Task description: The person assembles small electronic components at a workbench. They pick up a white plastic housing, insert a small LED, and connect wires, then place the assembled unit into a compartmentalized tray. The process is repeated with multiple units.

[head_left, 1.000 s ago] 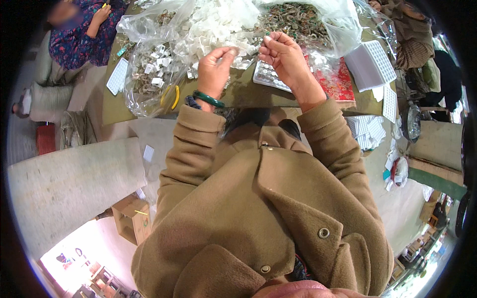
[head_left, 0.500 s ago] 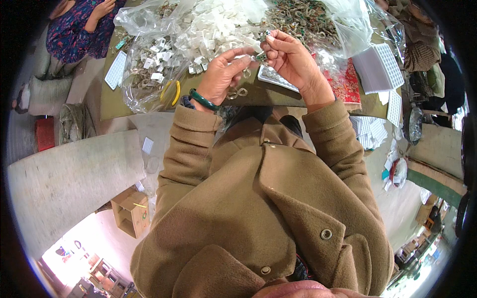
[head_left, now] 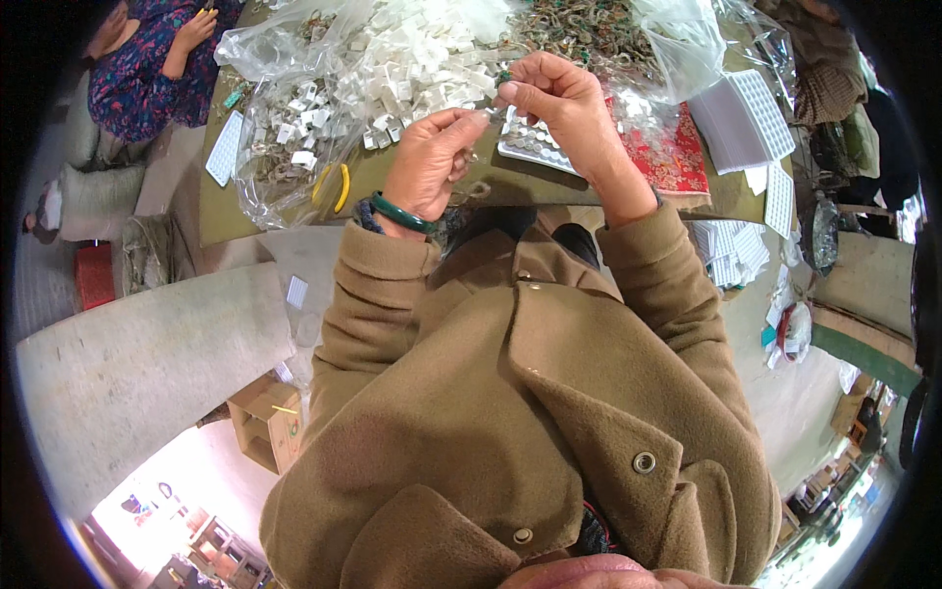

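Observation:
My left hand, a dark green bangle at its wrist, is closed in a pinch, thumb against the bent fingers. What it grips, if anything, is too small to make out. Just to its right and a little higher, my right hand pinches a small piece with a dark green bit between thumb and forefinger. Beneath that hand lies a white tray holding rows of small round pieces. A pale ring-shaped loop rests on the table by the left hand.
Behind my hands are a heap of small white plastic pieces and a tangled brown-green pile. Yellow-handled pliers lie beside a clear bag. Stacked white trays stand right, near red patterned cloth. Another person sits far left.
My hands have drawn slightly apart, the left moving down and its fingers curling in. The right has shifted a little left, uncovering more of the tray. The whole view has tilted slightly.

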`<state>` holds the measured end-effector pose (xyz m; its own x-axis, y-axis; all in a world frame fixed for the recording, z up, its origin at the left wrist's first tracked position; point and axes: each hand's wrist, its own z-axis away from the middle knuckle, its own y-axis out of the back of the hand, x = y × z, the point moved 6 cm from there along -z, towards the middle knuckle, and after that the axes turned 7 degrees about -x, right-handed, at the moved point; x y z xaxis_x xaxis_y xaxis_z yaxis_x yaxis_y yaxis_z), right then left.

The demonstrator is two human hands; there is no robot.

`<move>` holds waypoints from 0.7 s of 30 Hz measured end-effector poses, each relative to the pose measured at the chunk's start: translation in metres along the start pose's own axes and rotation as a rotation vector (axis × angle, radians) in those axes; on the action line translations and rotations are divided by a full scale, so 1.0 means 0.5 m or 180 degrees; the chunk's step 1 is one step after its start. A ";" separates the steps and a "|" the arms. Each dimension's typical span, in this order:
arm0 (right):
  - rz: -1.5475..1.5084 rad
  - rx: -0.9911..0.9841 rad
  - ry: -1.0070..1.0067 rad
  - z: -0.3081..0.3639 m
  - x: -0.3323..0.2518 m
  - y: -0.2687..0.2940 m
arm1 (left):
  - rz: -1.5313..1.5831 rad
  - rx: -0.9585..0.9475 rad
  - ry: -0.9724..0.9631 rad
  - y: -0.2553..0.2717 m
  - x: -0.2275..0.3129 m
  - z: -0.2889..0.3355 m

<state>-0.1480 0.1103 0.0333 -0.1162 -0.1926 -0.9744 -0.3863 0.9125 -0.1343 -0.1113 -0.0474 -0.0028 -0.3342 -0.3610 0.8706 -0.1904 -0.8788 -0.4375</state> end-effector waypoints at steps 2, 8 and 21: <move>0.0089 0.0042 0.0027 0.006 -0.002 -0.004 | 0.0120 0.0162 -0.0194 -0.008 0.004 0.004; 0.0051 0.0220 0.0097 0.023 -0.005 -0.016 | 0.0281 0.0112 -0.0354 -0.016 0.008 0.013; -0.0955 0.0115 -0.0178 0.046 0.002 -0.030 | 0.1778 -0.0282 0.0515 -0.024 -0.042 0.025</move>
<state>-0.1212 0.1047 0.0304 0.0492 -0.4363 -0.8985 -0.3630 0.8302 -0.4230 -0.0903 -0.0333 -0.0128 -0.5414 -0.7035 0.4604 -0.0190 -0.5372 -0.8432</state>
